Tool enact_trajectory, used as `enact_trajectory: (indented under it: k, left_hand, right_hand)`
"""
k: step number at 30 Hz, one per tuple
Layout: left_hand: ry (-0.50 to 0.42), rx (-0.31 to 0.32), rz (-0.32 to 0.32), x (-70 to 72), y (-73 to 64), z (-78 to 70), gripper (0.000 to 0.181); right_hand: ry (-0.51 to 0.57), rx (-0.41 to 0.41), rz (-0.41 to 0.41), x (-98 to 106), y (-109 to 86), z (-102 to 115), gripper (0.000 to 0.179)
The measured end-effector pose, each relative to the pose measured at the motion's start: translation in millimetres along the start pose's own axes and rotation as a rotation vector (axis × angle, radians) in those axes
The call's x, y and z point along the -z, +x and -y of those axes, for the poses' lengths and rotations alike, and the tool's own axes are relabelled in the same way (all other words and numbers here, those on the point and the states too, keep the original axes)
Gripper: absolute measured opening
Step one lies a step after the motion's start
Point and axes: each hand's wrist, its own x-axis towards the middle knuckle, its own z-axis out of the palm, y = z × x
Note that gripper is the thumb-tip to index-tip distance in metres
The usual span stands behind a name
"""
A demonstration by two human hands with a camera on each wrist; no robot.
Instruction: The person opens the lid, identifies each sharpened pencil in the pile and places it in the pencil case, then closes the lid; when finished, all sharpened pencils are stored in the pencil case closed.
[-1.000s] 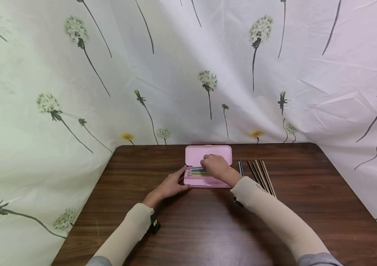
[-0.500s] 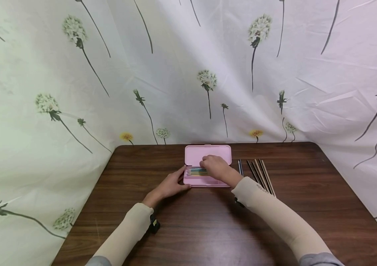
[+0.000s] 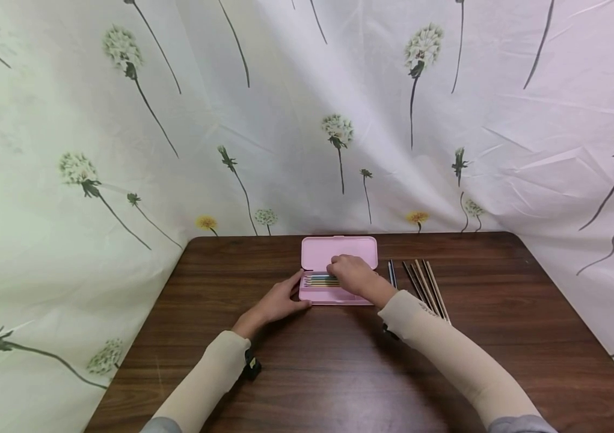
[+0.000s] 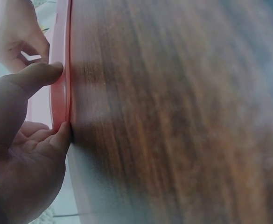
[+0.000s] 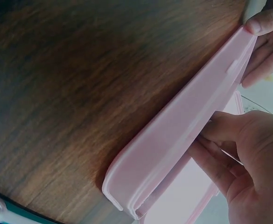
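A pink pencil case (image 3: 328,296) lies on the table with its lid (image 3: 320,252) raised at the back. Several colored pencils (image 3: 322,281) lie side by side in its tray, tips to the left. My left hand (image 3: 278,300) holds the case's left end, thumb on the front wall and fingers round the end, as the left wrist view (image 4: 31,135) shows of the hand. My right hand (image 3: 355,275) reaches down into the case over the pencils, with bent fingers (image 5: 215,163). The case's front wall hides its fingertips, so whether they pinch a pencil is hidden.
To the right of the case, a couple of dark and pale pencils (image 3: 391,273) lie on the brown wooden table (image 3: 317,373). Several more black and wood-colored pencils (image 3: 427,285) lie fanned out, partly under the right forearm. A flower-print cloth (image 3: 285,120) hangs behind the table.
My right hand has shifted very slightly over the pencils in the case. The left hand and the case keep their place.
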Motion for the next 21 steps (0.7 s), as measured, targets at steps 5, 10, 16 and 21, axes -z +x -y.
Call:
enact_trajectory:
  k: [5,10,16,21]
  left_hand:
    - [-0.009,-0.001,-0.002,0.2,-0.2,0.2,0.089]
    - [-0.002,0.005,-0.001,0.1,0.8,0.1,0.09]
    - [0.001,0.003,0.002,0.2,1.3,0.1,0.09]
    - [0.001,0.012,0.001,0.4,0.5,1.0,0.091]
  right_hand:
    - [0.07,-0.035,-0.014,9,-4.7,-4,0.012]
    - [0.116,-0.058,-0.076,25,-17.2,-17,0.012]
    - [0.182,-0.094,-0.085,44,-37.9,-39,0.013]
    - [0.207,-0.143,-0.054,52,-54.2,-58,0.011]
